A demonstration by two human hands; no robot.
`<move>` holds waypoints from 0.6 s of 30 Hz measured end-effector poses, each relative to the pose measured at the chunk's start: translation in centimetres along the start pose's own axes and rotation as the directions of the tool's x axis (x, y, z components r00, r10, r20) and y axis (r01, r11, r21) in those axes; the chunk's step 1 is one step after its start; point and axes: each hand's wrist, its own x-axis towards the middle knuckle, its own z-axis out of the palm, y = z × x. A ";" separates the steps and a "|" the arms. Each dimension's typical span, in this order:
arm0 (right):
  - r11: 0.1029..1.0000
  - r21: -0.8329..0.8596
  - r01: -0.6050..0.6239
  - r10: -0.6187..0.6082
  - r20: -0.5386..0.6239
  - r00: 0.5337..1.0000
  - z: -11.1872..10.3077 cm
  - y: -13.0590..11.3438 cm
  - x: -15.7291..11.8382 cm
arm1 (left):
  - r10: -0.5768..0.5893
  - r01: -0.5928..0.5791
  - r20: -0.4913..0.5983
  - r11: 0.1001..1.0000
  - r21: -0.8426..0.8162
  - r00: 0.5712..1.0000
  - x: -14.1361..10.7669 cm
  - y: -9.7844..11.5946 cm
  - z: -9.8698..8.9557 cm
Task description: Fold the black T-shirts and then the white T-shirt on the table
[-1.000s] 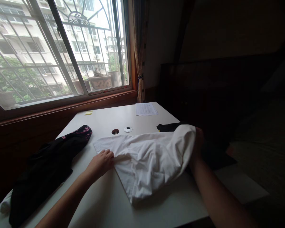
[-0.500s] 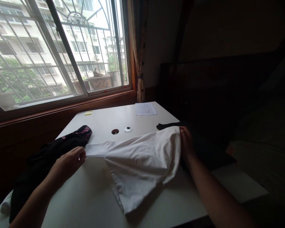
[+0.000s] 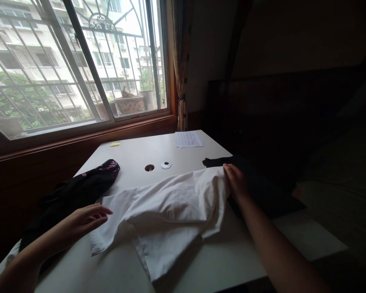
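A white cloth garment (image 3: 173, 207) lies loosely spread and creased over the middle of the table, one narrow part reaching left like a sleeve. Just above that left part hovers my left hand (image 3: 90, 217), fingers apart and holding nothing. At the garment's right end, my right hand (image 3: 236, 179) grips the upper edge between thumb and fingers. The thumb is partly hidden in shadow. Close behind my left hand is a black garment (image 3: 88, 183) with pink markings.
The white table (image 3: 134, 150) stands below a barred window (image 3: 79, 61). A dark garment (image 3: 259, 191) lies at the right, under my right wrist. Farther back are printed papers (image 3: 189, 139), a yellow note (image 3: 115, 144), a round cable hole (image 3: 149, 167) and its white cover (image 3: 166, 165).
My left hand has let go of the garment's left end, which has dropped and spread on the table. My right hand has shifted slightly left, still on the edge.
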 end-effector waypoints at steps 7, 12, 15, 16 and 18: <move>0.987 -0.154 0.039 -0.037 0.014 0.999 0.3 0.2 -0.2 | 0.075 -0.041 -0.220 0.987 0.156 0.973 7.6 -2.5 2.5; 0.942 -0.290 0.167 -0.195 -0.070 0.978 0.4 0.5 0.3 | 0.015 0.020 -0.174 0.980 0.200 0.985 9.9 -2.9 4.4; 0.863 -0.400 0.308 -0.390 -0.141 0.910 0.2 -0.2 0.0 | -0.011 0.047 -0.162 0.975 0.219 0.987 9.8 -1.4 4.3; 0.838 -0.417 0.352 -0.444 -0.146 0.884 0.2 -0.7 -0.3 | 0.012 0.023 -0.162 0.976 0.216 0.987 9.6 -0.7 4.2; 0.800 -0.400 0.448 -0.527 -0.109 0.843 0.2 -1.7 -1.3 | 0.114 -0.077 -0.175 0.976 0.204 0.978 8.8 1.3 4.2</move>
